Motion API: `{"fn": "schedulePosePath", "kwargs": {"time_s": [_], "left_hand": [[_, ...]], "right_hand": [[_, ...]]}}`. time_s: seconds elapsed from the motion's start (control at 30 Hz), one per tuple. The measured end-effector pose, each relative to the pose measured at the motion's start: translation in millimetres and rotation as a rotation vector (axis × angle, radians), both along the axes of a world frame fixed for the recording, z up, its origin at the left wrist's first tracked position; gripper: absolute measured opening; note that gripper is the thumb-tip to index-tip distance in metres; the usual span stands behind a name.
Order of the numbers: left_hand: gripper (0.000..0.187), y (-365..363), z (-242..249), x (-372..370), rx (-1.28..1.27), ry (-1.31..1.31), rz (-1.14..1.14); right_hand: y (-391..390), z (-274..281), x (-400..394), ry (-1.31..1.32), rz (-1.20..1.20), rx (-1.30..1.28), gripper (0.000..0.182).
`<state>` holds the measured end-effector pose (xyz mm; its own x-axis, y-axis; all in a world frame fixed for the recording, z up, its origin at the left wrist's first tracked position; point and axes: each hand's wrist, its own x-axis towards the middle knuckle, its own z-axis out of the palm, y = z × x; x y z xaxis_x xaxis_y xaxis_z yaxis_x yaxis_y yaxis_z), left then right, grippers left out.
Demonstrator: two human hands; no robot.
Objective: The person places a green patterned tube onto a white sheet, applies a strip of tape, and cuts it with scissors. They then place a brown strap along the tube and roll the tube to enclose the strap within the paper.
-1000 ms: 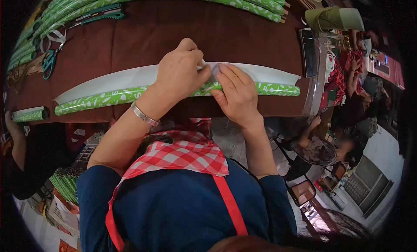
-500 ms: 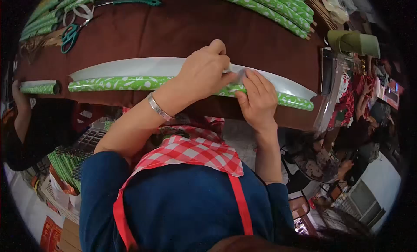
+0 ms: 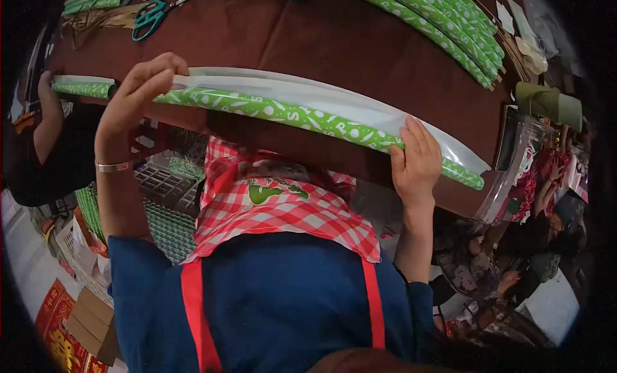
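Note:
A long roll of green patterned wrapping paper (image 3: 283, 114) lies across the brown-covered table, its white underside (image 3: 334, 103) showing as a flap along the far edge. My right hand (image 3: 418, 157) presses down over the roll toward its right end, fingers on the far side and thumb on the near side. At the roll's left part, my left hand (image 3: 144, 87) is closed with its fingers bent. Its fingertips are by the white flap, where a pale strip runs along the paper; what they pinch is not clear.
Several finished green rolls (image 3: 437, 32) lie at the far right, and more at the far left beside teal-handled scissors (image 3: 149, 19). Another person's hand (image 3: 46, 83) holds a green roll at the left. A dark olive roll (image 3: 549, 106) stands at the right edge.
My left hand has moved far left along the roll, away from my right hand. My right hand sits slightly further right and nearer. The whole view has shifted.

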<state>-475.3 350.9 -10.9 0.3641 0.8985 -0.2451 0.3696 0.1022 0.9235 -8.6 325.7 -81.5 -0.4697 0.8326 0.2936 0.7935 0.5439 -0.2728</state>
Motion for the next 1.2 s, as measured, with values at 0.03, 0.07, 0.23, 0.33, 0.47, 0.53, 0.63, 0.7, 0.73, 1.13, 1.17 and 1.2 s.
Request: {"fn": "schedulePosePath", "kwargs": {"time_s": [0.03, 0.07, 0.23, 0.33, 0.47, 0.53, 0.63, 0.7, 0.73, 1.13, 1.17, 1.2], "left_hand": [[0.033, -6.4, -0.8, -13.4, -0.001, 0.0, 0.007], [0.032, -13.0, -1.4, -24.1, -0.037, -0.014, 0.133], [0.028, -19.9, -1.9, -44.0, -0.129, -0.004, 0.308], [0.025, -16.4, -21.3, -52.7, -0.014, 0.131, 0.302], [0.022, -19.9, -36.2, -47.4, 0.086, 0.307, 0.372], [0.022, -21.7, -40.7, -42.4, 0.093, 0.347, 0.424], [0.027, -21.9, -37.9, -24.4, 0.123, 0.465, 0.541], [0.027, -21.1, -40.8, -23.2, 0.152, 0.52, 0.534], [0.028, -20.4, -41.9, -23.5, 0.184, 0.569, 0.52], [0.031, -13.2, -52.3, -15.5, 0.386, 0.895, 0.478], [0.031, -13.1, -52.4, -14.9, 0.385, 0.896, 0.481], [0.031, -12.6, -52.3, -14.6, 0.378, 0.912, 0.468]], "right_hand": [[0.3, 0.0, 0.2, -0.004, 0.001, -0.001, 0.035], [0.9, -0.1, 0.0, -0.006, 0.002, -0.002, 0.034], [0.5, 0.0, -0.4, 0.004, 0.0, -0.011, 0.034], [0.2, 1.7, -1.6, 0.003, -0.001, -0.024, 0.034], [0.1, 1.2, -0.3, -0.005, 0.003, -0.027, 0.034], [0.3, 2.9, -1.6, -0.01, 0.009, -0.033, 0.033], [0.1, 3.2, -1.5, -0.012, 0.013, -0.035, 0.032], [0.3, 2.6, -1.7, -0.001, 0.017, -0.038, 0.032], [0.1, 3.1, -2.0, -0.006, 0.011, -0.042, 0.032], [0.8, 0.6, -0.3, -0.036, 0.013, -0.038, 0.037], [0.9, 0.6, -0.3, -0.038, 0.014, -0.033, 0.037], [0.9, 0.8, -0.5, -0.038, 0.015, -0.033, 0.037]]}}
